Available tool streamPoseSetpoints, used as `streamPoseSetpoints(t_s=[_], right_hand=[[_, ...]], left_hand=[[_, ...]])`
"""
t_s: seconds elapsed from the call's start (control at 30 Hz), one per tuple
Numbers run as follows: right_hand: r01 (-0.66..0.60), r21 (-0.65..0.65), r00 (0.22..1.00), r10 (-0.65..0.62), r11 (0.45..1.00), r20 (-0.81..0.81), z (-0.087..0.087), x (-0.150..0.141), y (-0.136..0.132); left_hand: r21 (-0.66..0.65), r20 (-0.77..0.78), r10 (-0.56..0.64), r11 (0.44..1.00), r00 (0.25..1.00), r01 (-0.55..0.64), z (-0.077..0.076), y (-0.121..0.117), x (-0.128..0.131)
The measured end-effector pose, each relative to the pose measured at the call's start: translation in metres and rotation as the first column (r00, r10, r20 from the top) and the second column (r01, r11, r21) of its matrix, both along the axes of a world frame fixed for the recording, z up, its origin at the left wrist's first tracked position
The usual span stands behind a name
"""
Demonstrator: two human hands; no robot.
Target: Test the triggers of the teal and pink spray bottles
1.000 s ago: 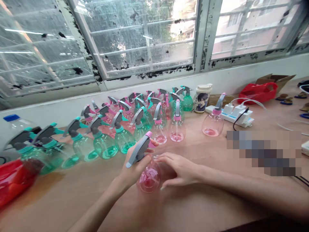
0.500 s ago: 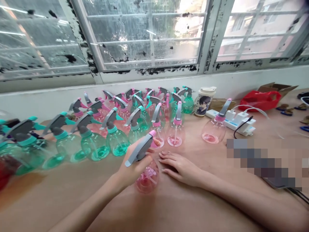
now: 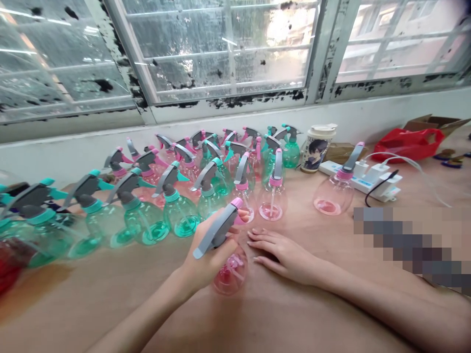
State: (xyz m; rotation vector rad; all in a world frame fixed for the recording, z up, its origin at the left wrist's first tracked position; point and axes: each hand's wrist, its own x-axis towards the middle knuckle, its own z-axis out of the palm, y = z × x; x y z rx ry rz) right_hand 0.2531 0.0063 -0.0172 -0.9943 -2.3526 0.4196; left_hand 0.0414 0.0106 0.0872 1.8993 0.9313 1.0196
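Note:
My left hand point(image 3: 206, 252) is wrapped round the neck of a pink spray bottle point(image 3: 231, 275), just below its grey trigger head with a pink nozzle. The bottle's clear pink body shows beneath my fingers, near the table surface. To its right, my right hand point(image 3: 285, 257) lies flat on the table with its fingers stretched out, holding nothing. Two more pink spray bottles, one point(image 3: 271, 196) fully visible and another point(image 3: 243, 189) partly behind my left hand, stand just beyond.
Green spray bottles point(image 3: 186, 215) line the left, with more pink and green ones behind. A lone pink spray bottle point(image 3: 334, 193) stands at right near a white power strip point(image 3: 375, 184). Further back are a paper cup point(image 3: 317, 147), a red bag point(image 3: 408, 144) and a cardboard box point(image 3: 437, 122).
The whole view has shifted slightly, with things on the right sitting further right. My left hand keeps its hold on the pink spray bottle, and my right hand stays flat.

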Motion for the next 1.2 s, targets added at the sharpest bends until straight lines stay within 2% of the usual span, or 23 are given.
streamPoseSetpoints(t_s=[0.4,0.73,0.87,1.07,1.2], right_hand=[[0.007,0.003,0.999,-0.007,1.000,0.039,-0.0006,0.0009,-0.0007],[0.001,0.000,1.000,-0.001,1.000,-0.010,-0.0008,0.0002,-0.0007],[0.002,0.003,1.000,-0.002,1.000,-0.022,-0.0024,0.0008,0.0000],[0.001,0.004,1.000,-0.001,1.000,-0.026,-0.0034,0.0020,-0.0004],[-0.001,0.001,1.000,0.001,1.000,-0.020,-0.0038,0.0024,-0.0004]], left_hand=[[0.001,-0.011,0.027,1.000,1.000,-0.027,0.0037,-0.0008,0.0007],[0.015,-0.026,0.070,0.997,0.997,-0.069,0.0006,0.0002,-0.0002],[0.006,-0.020,0.027,1.000,0.999,-0.026,-0.0003,0.0011,0.0003],[0.023,-0.036,0.043,0.999,0.998,-0.042,0.0018,-0.0013,0.0026],[0.017,-0.033,0.013,1.000,0.999,-0.012,0.0048,-0.0022,0.0032]])
